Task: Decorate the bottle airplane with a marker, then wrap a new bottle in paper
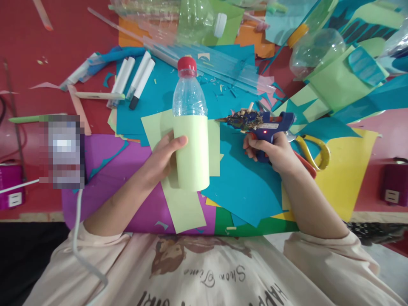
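My left hand point(167, 155) is wrapped round a clear plastic bottle point(190, 95) with a red cap, its thumb on the near side. Light green paper point(193, 157) covers the bottle's lower part. In my right hand point(270, 148) is a blue hot glue gun point(255, 120), held by its handle with a small red light showing. Its nozzle points left toward the bottle, a short way off from it. Pale green paper strips point(188, 212) lie beneath the bottle on blue paper point(248, 178).
Yellow-handled scissors point(314, 153) lie right of the glue gun. White markers point(140, 80) sit at the upper left, near a phone-like device point(65, 151) with a cable. Clear bottles point(315, 51), plastic strips and paper scraps crowd the far side.
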{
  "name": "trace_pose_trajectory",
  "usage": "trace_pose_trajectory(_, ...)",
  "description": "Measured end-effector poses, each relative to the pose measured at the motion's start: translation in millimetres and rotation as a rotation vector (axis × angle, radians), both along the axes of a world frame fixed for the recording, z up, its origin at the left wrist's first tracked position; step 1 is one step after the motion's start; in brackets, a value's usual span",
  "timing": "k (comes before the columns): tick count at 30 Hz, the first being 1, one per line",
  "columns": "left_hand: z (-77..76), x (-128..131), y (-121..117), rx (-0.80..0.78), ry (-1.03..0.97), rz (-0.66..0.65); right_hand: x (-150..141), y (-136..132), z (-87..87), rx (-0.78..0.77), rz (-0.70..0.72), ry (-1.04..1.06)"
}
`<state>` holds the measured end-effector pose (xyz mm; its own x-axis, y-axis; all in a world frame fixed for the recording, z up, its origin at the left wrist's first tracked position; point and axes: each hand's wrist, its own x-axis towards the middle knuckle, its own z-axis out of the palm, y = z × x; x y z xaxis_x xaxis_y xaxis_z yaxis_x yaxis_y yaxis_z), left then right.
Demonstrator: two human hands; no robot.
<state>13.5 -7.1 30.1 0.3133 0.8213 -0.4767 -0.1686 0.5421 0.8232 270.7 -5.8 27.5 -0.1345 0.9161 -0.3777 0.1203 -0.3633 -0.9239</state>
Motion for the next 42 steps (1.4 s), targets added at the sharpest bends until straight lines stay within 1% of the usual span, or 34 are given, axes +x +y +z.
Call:
trace_pose_trajectory(7, 1.4, 0.3, -0.6, -0.014, 0.004, 0.022, 0.4, -0.1, -0.7, 0.001, 0.0, -0.001)
trace_pose_trajectory(12, 1.7, 0.1, -0.2, -0.006, 0.006, 0.01, -0.6, 0.1, 0.5, -0.007, -0.006, -0.014)
trace_pose_trajectory(23, -2.1, -0.1, 0.9, 0.008, -0.023, 0.018, 0.1, -1.3, -2.2, 0.013, -0.001, -0.003)
trace_pose_trajectory(29, -4.1, -0.1, 0.8, 0.007, 0.003, 0.034, -1.0, -0.9, -0.8, 0.017, -0.001, -0.028)
trace_pose_trajectory(42, -10.5, -2.9, 0.4, 0.076, -0.041, 0.039, -2.7, -2.5, -1.4, 0.003, -0.016, -0.02)
